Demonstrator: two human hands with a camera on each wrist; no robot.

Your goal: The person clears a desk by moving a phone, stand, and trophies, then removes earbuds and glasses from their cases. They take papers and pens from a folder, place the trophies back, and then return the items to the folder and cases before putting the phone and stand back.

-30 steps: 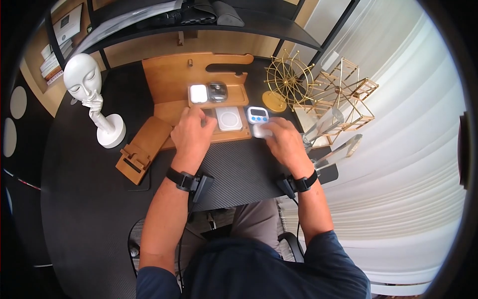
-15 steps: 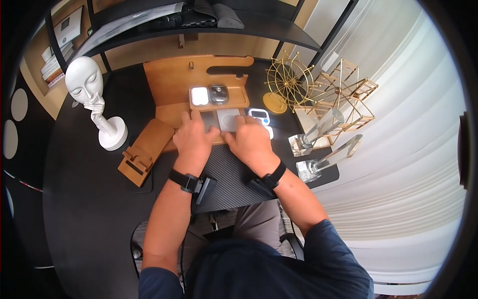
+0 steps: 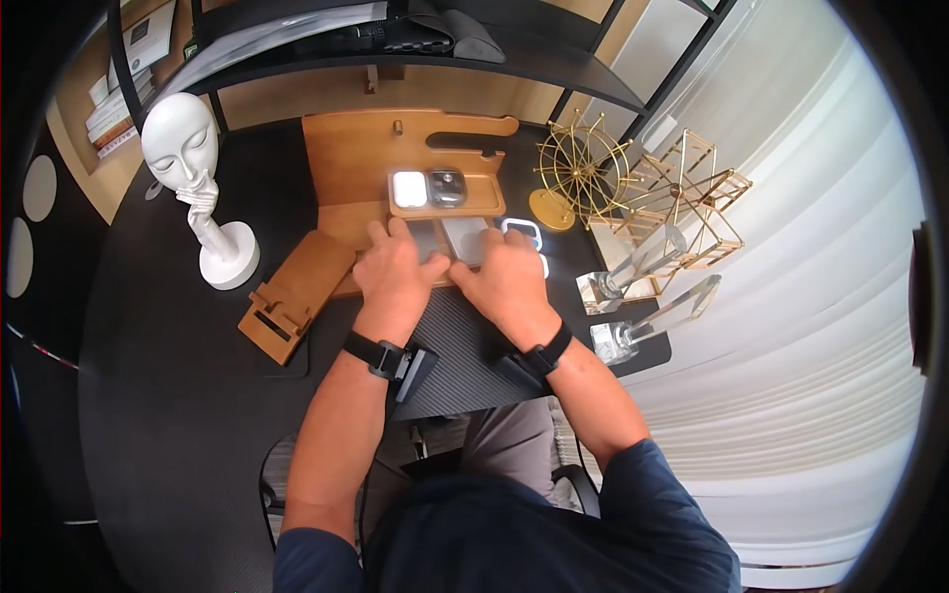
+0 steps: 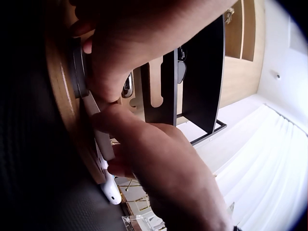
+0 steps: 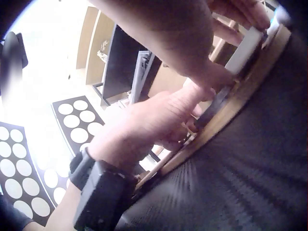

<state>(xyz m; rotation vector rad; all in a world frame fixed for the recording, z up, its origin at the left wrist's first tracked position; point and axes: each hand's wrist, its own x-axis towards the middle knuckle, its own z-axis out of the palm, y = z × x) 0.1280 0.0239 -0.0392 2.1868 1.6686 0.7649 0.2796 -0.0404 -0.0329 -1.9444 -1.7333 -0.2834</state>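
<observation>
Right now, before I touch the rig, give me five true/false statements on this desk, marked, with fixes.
1. The right hand touches the pale square box. True.
2. The left hand holds the gold wheel. False: it is at the grey item left of that box.
3. The white case and dark case sit side by side on the wooden organizer. True.
4. In the head view, the sculpture stands right of the organizer. False: the sculpture is to its left.
5. Both wrists wear black straps. True.
</observation>
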